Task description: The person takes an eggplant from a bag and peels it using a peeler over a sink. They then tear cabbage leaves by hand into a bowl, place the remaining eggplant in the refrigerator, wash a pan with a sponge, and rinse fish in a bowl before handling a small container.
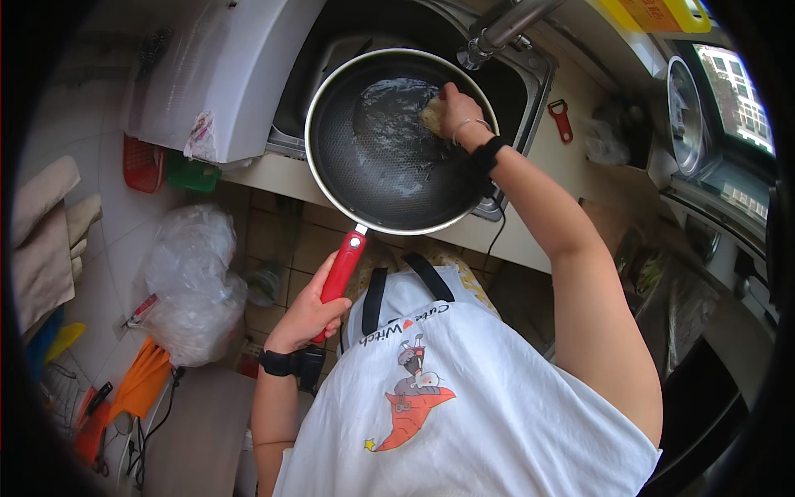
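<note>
A large dark frying pan [397, 199] with a honeycomb-textured inside is held over the sink [298, 105]. Its red handle [338, 273] points toward me, and my left hand [313, 310] is wrapped around it. Inside the pan, my right hand [463, 112] grips a pale yellowish scrubbing pad [433, 117] against the right part of the surface. Fingers partly cover the pad. Shiny wet patches spread over the pan's middle. Above the pan's far right rim is the metal faucet [490, 43]; I cannot make out any water running from it.
A red-handled peeler [561, 121] lies on the counter [540, 230] right of the sink. A white cabinet-like box [242, 81] stands at the left. Plastic bags [195, 279] hang by the tiled wall, near red [143, 164] and green baskets [192, 172]. A round metal lid [685, 115] leans by the window.
</note>
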A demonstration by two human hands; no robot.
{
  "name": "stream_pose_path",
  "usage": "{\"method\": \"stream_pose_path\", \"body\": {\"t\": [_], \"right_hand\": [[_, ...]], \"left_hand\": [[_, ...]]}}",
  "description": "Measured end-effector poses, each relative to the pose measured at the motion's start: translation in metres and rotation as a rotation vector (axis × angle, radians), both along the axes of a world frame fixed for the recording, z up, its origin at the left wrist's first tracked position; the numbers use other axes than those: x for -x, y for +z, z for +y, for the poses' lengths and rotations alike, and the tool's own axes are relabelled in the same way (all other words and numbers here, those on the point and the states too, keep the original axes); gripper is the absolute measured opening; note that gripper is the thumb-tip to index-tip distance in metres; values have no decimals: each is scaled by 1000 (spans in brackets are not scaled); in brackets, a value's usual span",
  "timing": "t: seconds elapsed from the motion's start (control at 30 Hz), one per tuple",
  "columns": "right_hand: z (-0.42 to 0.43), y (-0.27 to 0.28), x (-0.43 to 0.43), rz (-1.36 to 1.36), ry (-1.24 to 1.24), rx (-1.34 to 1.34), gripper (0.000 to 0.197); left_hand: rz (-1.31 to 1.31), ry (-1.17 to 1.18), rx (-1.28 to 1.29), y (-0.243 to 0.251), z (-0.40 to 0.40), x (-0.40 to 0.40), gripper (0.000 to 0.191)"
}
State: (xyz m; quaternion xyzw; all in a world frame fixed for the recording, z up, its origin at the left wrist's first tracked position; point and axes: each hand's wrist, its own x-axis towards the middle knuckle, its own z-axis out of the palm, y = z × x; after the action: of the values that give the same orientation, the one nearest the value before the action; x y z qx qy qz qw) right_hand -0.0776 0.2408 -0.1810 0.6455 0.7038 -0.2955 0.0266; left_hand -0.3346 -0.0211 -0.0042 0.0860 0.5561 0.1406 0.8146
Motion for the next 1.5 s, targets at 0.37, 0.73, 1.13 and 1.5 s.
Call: {"method": "stream_pose_path", "body": {"t": [0.37, 0.73, 1.13, 1.5], "right_hand": [[-76, 23, 99, 453, 683, 330, 25], [11, -17, 28, -246, 721, -246, 25], [-30, 9, 135, 788, 51, 675, 28], [-64, 26, 99, 641, 382, 669, 42]], "left_hand": [[171, -163, -138, 13, 10, -2, 79], [44, -97, -66, 8, 13, 5, 80], [43, -148, -39, 15, 23, 6, 77], [214, -238, -118, 31, 35, -11, 75]]}}
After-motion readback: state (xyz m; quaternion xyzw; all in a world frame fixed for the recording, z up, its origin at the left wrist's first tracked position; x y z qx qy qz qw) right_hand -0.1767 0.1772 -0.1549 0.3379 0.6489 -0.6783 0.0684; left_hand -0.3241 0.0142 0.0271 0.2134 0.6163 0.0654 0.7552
